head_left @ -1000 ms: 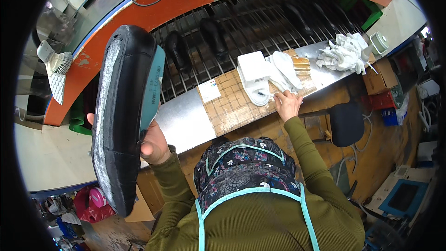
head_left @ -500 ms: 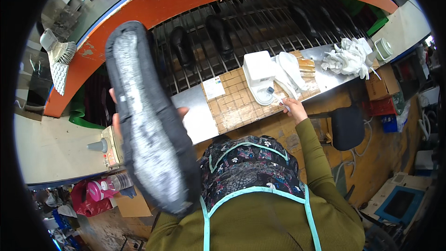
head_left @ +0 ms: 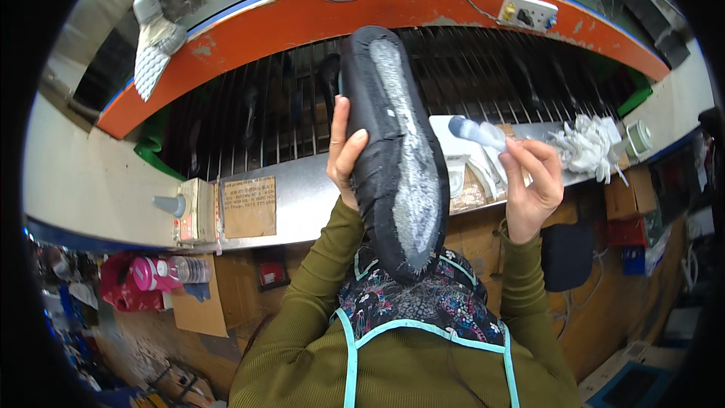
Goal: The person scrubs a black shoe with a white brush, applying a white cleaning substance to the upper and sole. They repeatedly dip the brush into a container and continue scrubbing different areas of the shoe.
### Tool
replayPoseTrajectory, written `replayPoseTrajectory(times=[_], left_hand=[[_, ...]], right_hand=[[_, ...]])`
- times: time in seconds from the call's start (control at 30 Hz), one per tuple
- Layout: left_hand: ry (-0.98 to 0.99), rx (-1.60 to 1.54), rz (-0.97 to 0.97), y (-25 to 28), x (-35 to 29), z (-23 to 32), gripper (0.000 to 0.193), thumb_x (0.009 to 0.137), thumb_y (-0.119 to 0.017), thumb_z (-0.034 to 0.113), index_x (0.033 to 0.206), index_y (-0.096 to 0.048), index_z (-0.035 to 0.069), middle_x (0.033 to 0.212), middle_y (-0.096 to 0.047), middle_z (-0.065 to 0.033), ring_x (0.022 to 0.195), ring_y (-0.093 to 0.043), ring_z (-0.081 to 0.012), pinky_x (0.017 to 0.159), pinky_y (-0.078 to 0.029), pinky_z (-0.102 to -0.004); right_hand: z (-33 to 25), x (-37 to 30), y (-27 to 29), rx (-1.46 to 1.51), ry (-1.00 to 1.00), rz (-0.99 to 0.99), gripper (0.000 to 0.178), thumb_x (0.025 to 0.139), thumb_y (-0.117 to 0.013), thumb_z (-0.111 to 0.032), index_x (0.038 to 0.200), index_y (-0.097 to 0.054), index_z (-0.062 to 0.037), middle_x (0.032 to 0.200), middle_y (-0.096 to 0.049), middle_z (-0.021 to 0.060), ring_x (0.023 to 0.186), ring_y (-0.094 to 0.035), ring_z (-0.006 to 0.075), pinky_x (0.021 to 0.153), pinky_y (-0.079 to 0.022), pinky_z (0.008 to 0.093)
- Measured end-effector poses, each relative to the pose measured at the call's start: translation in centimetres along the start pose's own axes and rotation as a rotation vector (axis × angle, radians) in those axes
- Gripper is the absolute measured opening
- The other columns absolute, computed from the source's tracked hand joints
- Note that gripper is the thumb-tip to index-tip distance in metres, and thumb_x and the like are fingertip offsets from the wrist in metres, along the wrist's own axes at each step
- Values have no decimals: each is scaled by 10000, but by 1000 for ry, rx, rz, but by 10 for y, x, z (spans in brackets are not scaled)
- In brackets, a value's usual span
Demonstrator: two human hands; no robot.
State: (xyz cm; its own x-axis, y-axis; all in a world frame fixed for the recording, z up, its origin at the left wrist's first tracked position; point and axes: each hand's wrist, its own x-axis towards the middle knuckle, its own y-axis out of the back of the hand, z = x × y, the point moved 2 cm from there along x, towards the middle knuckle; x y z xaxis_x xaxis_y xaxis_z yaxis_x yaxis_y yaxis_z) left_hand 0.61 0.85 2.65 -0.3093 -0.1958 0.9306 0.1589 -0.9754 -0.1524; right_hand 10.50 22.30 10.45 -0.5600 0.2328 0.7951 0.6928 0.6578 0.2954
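Observation:
My left hand (head_left: 346, 153) grips a black shoe upper (head_left: 374, 136) by its left side, with the underside turned toward me. A pale, rough silvery strip (head_left: 415, 204) runs along the middle of that underside. To the right, my right hand (head_left: 535, 187) pinches a small brush (head_left: 483, 134) by its whitish handle. Motion blurs the brush; its dark head points left, close to the shoe's right edge, and I cannot tell whether they touch. Behind the shoe and brush, a white container (head_left: 455, 170) and white shoe soles (head_left: 487, 166) are partly hidden.
A roller conveyor (head_left: 291, 117) carrying dark shoes runs beneath an orange-edged frame (head_left: 264, 45). Crumpled white cloths (head_left: 587, 149) lie on the metal ledge at right, cardboard (head_left: 251, 208) at left. A white-handled scrub brush (head_left: 157, 41) hangs at upper left. A black stool (head_left: 570, 257) stands at right.
The shoe has moved right, in front of my chest. My right hand has lifted the brush from beside the white container toward the shoe. The view has shifted too.

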Motion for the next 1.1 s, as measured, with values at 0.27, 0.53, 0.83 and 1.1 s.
replayPoseTrajectory(times=[0.27, 0.53, 0.83, 1.1], left_hand=[[8, 63, -118, 9, -1, 16, 506, 755, -767, 102, 1181, -527, 229, 1453, -416, -186, 1336, -385, -457, 1075, -405, -514], [-41, 170, -175, 19, 13, 25, 462, 737, -769, 113, 1136, -570, 234, 1408, -478, -175, 1290, -445, -465, 1024, -464, -501], [-112, 262, -272, 24, 31, 26, 495, 722, -777, 124, 1147, -564, 262, 1370, -514, -168, 1235, -491, -482, 959, -527, -481], [-136, 267, -295, 22, 41, 23, 438, 741, -753, 104, 1107, -587, 278, 1331, -550, -161, 1209, -524, -466, 924, -554, -460]], right_hand=[[-7, -6, -44, 605, -324, -270, 194, 801, -735, -2, 994, -741, -15, 965, -573, 53, 902, -559, 139, 793, -463, 255], [1, 20, -70, 521, -231, -265, 172, 824, -733, -35, 995, -743, -26, 942, -555, 40, 826, -551, 108, 687, -460, 231], [5, 68, -81, 398, -28, -154, 147, 816, -747, -47, 963, -749, -47, 930, -559, 28, 723, -546, 65, 562, -419, 195], [18, 80, -77, 378, 92, -206, 170, 772, -771, -34, 935, -753, -77, 936, -564, 30, 720, -572, 103, 528, -460, 205]])
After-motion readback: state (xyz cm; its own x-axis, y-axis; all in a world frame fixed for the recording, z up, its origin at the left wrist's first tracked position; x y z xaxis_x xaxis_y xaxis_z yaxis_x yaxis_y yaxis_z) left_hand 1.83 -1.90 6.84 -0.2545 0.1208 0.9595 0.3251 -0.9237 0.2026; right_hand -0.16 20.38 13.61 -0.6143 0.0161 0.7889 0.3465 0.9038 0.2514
